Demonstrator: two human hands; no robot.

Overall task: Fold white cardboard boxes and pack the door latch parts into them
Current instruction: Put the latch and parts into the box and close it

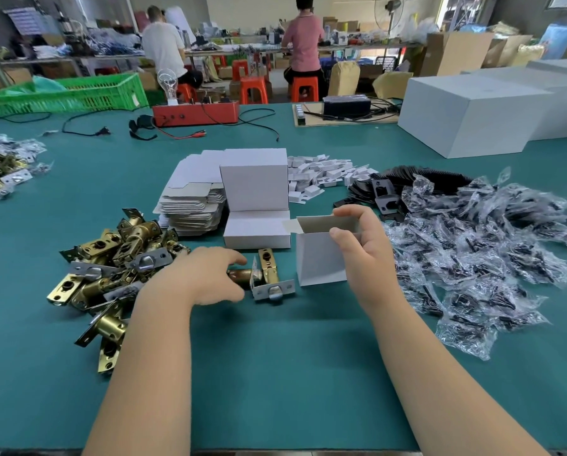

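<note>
A: State the position of the right hand [361, 245].

B: It grips an erected white box [321, 258] standing on the green table [275, 373], thumb on the near face, fingers hooked over the open top's far edge.

A: And the left hand [206, 274]?

B: Its fingers curl around the brass barrel of a door latch [262, 278] lying just left of the box. The latch's silver faceplate points toward the viewer.

A: Where is the parts stock?

B: A pile of latches [110, 268] lies beside the left wrist. A stack of flat box blanks [193, 205] sits behind it, with two closed boxes [255, 205] stacked alongside. Bagged screws [492, 251] and black strike plates [384, 192] lie to the right.
</note>
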